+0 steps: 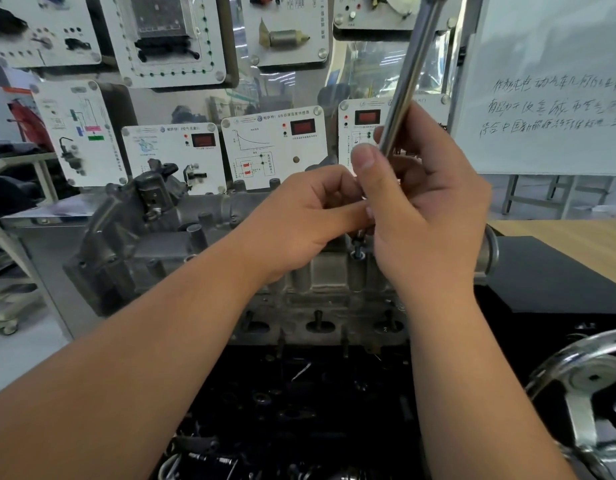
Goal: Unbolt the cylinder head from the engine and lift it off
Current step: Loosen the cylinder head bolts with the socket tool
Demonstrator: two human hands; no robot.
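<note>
The grey cylinder head [168, 251] sits on top of the dark engine block [299, 403] in the middle of the view. My right hand [424, 209] grips a long chrome wrench handle [408, 77] that rises up and to the right. Below that hand a dark socket or bolt [358, 247] stands in a hole in the head. My left hand [310, 216] is beside it, its fingers curled and pinching the tool's lower end just under my right thumb; what exactly the fingertips hold is hidden.
A board of white training panels [272, 150] stands behind the engine. A whiteboard [549, 91] is at the right, above a wooden table [576, 244] with a black mat. A chrome handwheel [587, 396] sits at the lower right.
</note>
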